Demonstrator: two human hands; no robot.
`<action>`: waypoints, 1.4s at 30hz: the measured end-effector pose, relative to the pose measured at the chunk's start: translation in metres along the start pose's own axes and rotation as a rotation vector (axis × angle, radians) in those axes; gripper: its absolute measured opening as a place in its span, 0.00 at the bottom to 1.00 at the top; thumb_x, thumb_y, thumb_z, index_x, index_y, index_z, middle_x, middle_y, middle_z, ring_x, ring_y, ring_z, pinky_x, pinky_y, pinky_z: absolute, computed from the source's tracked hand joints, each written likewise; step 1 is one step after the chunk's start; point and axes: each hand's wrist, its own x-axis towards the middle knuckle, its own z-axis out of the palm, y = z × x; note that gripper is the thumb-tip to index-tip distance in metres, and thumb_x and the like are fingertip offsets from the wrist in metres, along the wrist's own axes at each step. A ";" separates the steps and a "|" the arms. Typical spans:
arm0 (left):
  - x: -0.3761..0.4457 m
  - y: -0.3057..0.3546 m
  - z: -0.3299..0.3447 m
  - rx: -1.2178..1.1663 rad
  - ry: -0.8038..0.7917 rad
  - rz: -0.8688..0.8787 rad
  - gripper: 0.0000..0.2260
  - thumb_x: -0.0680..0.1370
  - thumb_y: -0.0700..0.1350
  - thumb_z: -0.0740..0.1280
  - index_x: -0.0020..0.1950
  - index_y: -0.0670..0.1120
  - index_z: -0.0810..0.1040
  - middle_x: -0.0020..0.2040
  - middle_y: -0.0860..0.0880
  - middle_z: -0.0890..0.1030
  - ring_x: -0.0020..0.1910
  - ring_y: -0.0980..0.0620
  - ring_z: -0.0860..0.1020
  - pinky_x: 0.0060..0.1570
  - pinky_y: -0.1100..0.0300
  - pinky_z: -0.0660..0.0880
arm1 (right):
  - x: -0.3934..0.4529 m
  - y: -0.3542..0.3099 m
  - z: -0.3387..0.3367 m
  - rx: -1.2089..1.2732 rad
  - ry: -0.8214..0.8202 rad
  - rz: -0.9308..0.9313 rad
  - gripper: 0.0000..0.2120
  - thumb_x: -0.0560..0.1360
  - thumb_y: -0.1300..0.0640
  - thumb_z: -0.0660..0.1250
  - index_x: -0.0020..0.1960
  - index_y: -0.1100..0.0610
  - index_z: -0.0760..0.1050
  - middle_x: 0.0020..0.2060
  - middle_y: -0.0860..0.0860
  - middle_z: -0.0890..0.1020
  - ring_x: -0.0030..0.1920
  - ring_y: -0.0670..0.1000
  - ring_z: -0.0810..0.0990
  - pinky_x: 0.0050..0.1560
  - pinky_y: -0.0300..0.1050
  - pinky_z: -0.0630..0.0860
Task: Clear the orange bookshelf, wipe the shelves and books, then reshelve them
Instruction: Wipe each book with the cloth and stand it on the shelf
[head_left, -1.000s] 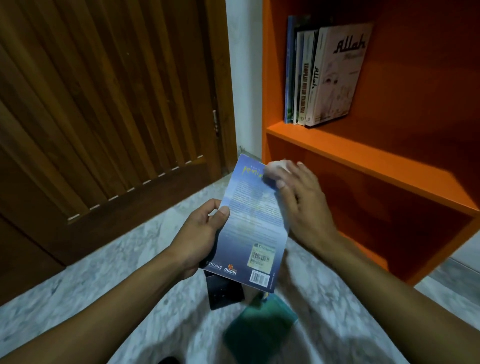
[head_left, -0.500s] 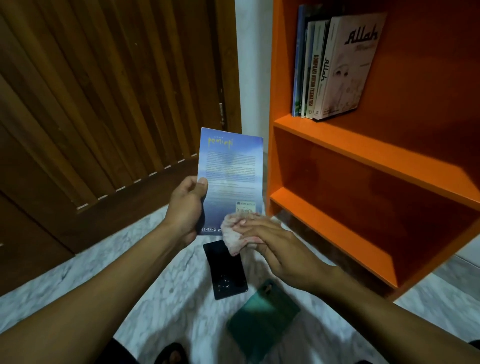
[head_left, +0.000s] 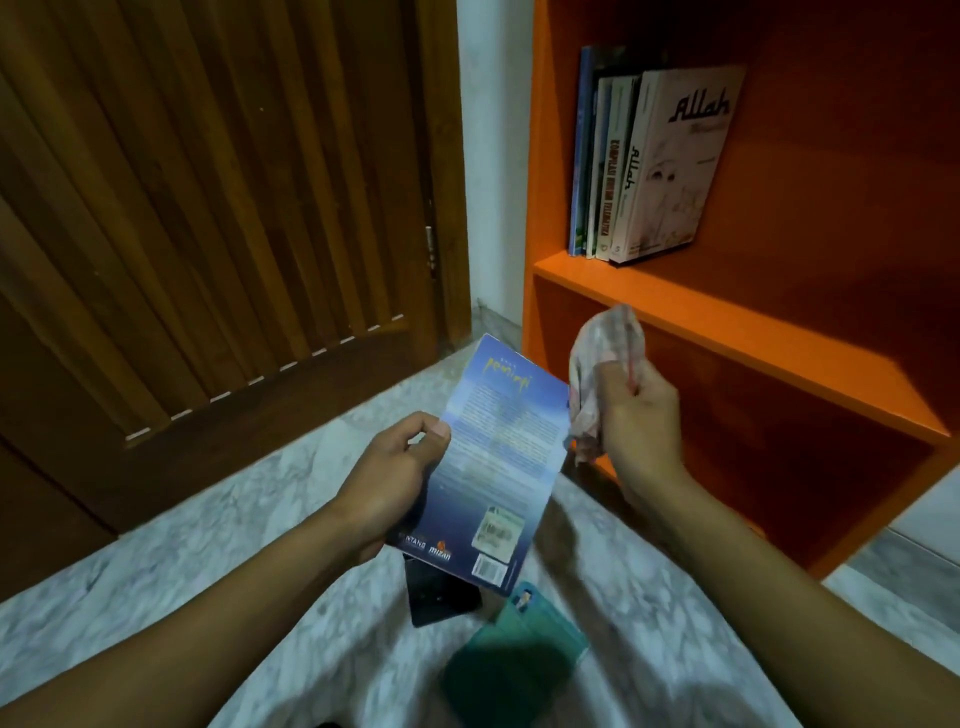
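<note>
Dim, warm light; soft overall, wide-angle bend at edges, deep shadows.

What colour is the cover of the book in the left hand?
Blue, paler at the top and darker below, on the book in the head view.

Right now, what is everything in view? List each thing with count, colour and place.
bookshelf: one, orange, right side, standing on the floor
shelved books: about four or five, pale and blue spines, upright at the left end of the upper shelf
blue book: one, blue, held above the floor, back cover up
cloth: one, pale, bunched beside the blue book's right edge
black item: one, black, flat on the floor under the blue book
green book: one, dark green, on the floor
door: one, brown slatted wood, left
floor: pale marble
left hand: grips the blue book
right hand: grips the cloth
</note>
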 end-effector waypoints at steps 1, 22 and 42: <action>-0.003 0.001 0.006 -0.006 -0.042 0.001 0.17 0.83 0.49 0.62 0.34 0.53 0.75 0.42 0.43 0.84 0.40 0.45 0.81 0.40 0.56 0.72 | -0.003 0.004 0.004 -0.114 -0.053 -0.097 0.15 0.84 0.50 0.59 0.65 0.55 0.76 0.51 0.56 0.83 0.48 0.48 0.84 0.49 0.45 0.79; 0.017 -0.003 0.016 -0.741 0.183 -0.365 0.17 0.85 0.51 0.55 0.60 0.42 0.78 0.55 0.37 0.84 0.54 0.37 0.82 0.55 0.42 0.78 | -0.072 0.076 0.019 -0.776 -0.738 -0.762 0.27 0.78 0.58 0.54 0.77 0.46 0.63 0.77 0.45 0.64 0.77 0.50 0.57 0.76 0.48 0.51; 0.030 -0.020 0.013 -0.346 0.122 -0.166 0.10 0.84 0.46 0.60 0.59 0.44 0.76 0.59 0.40 0.83 0.48 0.44 0.83 0.48 0.52 0.78 | -0.046 0.030 0.008 0.391 -0.347 0.515 0.11 0.79 0.61 0.66 0.60 0.52 0.78 0.54 0.58 0.85 0.53 0.63 0.85 0.49 0.60 0.82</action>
